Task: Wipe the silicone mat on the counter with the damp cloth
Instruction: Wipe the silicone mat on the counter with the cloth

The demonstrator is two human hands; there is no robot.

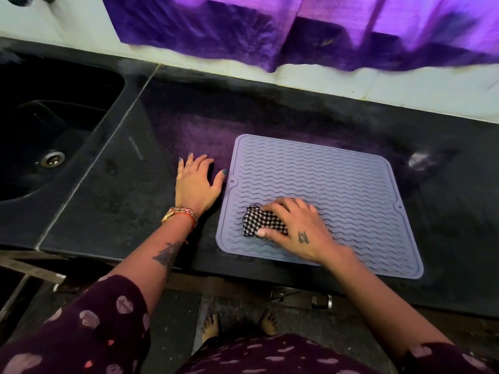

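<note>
A lilac silicone mat [337, 182] with wavy ridges lies flat on the black counter [135, 201], its near edge close to the counter's front. On the mat's near left part my right hand [299, 228] presses down on a bunched black-and-white checked cloth [259, 222]. The cloth sticks out to the left of my fingers. Just left of the mat, my left hand [197, 184] rests flat on the counter with fingers spread, the thumb close to the mat's left edge.
A black sink [40, 130] with a metal drain [52, 159] is set into the counter at the left. A purple cloth [270, 31] hangs on the white wall behind. Below the counter's front edge are the floor and my bare feet [237, 323].
</note>
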